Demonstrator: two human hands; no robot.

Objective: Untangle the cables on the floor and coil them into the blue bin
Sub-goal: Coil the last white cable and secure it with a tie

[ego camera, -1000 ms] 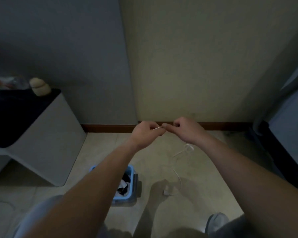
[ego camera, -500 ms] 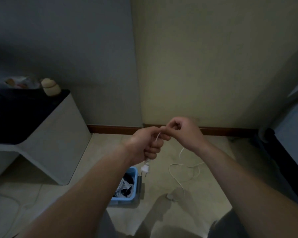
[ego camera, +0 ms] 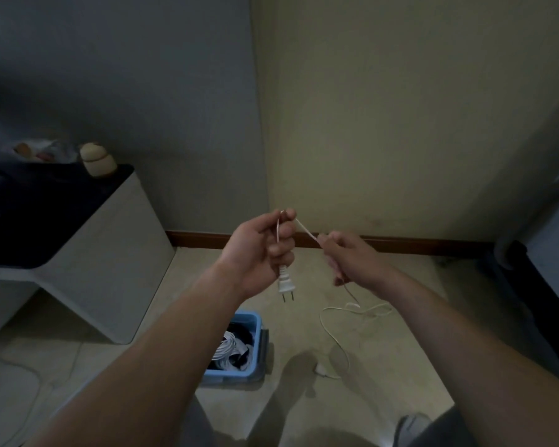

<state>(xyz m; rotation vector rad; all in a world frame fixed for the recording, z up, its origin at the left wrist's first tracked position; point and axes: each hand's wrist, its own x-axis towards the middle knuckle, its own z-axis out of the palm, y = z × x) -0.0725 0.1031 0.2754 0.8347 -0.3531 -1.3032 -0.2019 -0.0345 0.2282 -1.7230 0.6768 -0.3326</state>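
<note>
The left hand (ego camera: 259,250) has its fingers curled round a white power cable (ego camera: 306,231) just above its plug (ego camera: 286,282), which hangs prongs down. The right hand (ego camera: 352,259) pinches the same cable. The slack loops on the open floor (ego camera: 304,321) right of the blue bin (ego camera: 249,316), which holds coiled cables. A white cabinet (ego camera: 110,262) stands close on the left.
</note>
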